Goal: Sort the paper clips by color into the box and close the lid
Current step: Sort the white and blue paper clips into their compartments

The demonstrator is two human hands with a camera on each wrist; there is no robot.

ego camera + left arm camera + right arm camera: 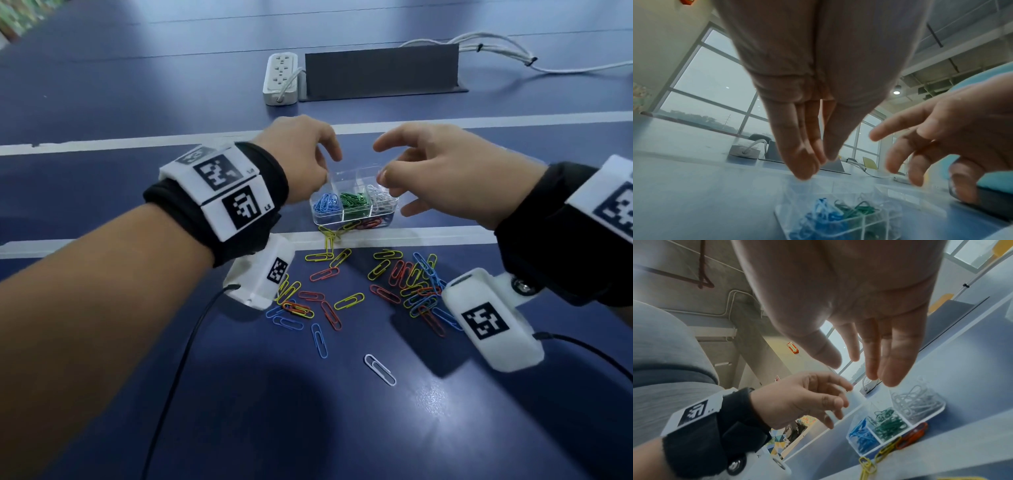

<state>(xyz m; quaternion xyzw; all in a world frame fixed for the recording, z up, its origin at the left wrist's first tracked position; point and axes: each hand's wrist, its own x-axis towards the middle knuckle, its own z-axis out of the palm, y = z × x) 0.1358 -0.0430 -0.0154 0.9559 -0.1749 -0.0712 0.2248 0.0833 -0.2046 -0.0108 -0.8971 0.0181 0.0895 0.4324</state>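
Both hands hover over the clear compartment box (354,209), which sits on the white line of the blue table (102,102), its long axis running left to right. The left hand (301,161) has its fingertips bunched at the box's left far corner; whether it pinches the clear lid I cannot tell. The right hand (442,171) is spread, holding nothing. Blue, green and white clips fill the near compartments, yet loose paper clips (342,291) lie scattered nearer, so sorting looks unfinished. Next, I judge, comes picking up more yellow and red ones.
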